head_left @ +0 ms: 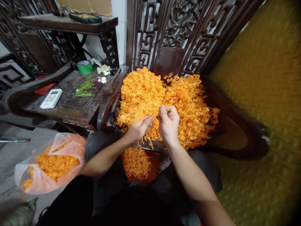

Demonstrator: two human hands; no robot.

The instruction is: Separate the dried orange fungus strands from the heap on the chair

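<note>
Two large heaps of orange flower sprigs, a left heap (143,84) and a right heap (190,106), lie side by side on a dark wooden chair seat. In front of them, my left hand (138,129) pinches a blurred bunch of orange sprigs (143,112) between thumb and fingers. My right hand (169,124) is closed close by, thumb against forefinger, with thin orange stems at its fingertips. The two hands are slightly apart. Below, between my knees, more orange stems (136,164) fill a container whose shape is mostly hidden.
At the left, a plastic bag (80,153) of orange pieces stands on the floor. A side table (77,105) bears a white remote control (51,98), green tape (84,67), green stems (86,88) and white flowers (103,69). The chair's carved back (170,53) rises behind the heaps.
</note>
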